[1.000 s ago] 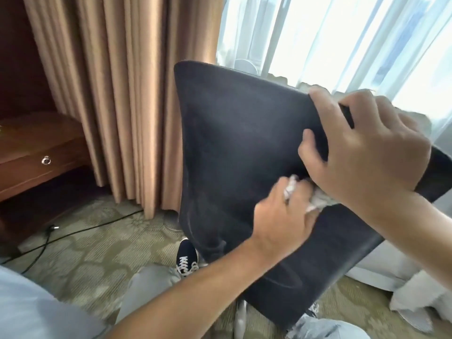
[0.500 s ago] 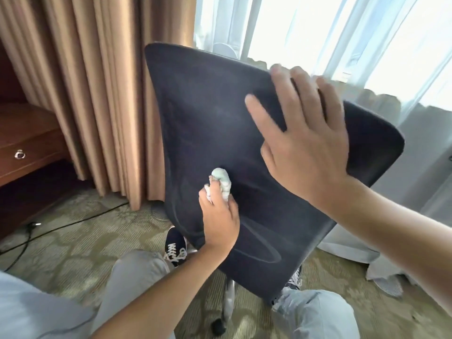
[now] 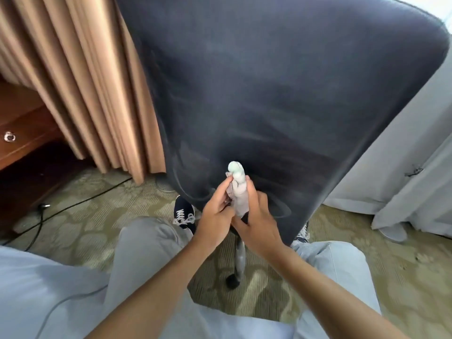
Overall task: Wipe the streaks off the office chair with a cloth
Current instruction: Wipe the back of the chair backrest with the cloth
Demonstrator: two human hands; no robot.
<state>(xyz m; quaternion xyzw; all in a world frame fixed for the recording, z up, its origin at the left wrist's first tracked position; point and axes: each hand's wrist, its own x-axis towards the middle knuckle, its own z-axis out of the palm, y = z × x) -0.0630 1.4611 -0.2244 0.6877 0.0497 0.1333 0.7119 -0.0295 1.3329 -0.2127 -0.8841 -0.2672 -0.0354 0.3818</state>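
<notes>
The dark grey back of the office chair fills the upper middle of the head view, tilted toward me, with faint pale streaks and curved marks low on its surface. A small rolled whitish cloth stands upright in front of the chair's lower part. My left hand grips the cloth from the left. My right hand holds it from the right, fingers closed around its lower part. Neither hand touches the chair's top edge.
Tan curtains hang at the left, a wooden drawer unit beside them. A black cable runs across the patterned carpet. White drapes pool at the right. The chair's chrome leg and caster stand between my knees.
My right hand left the top of the chair back and came down to join the left hand on the cloth. The view moved closer and lower on the chair.
</notes>
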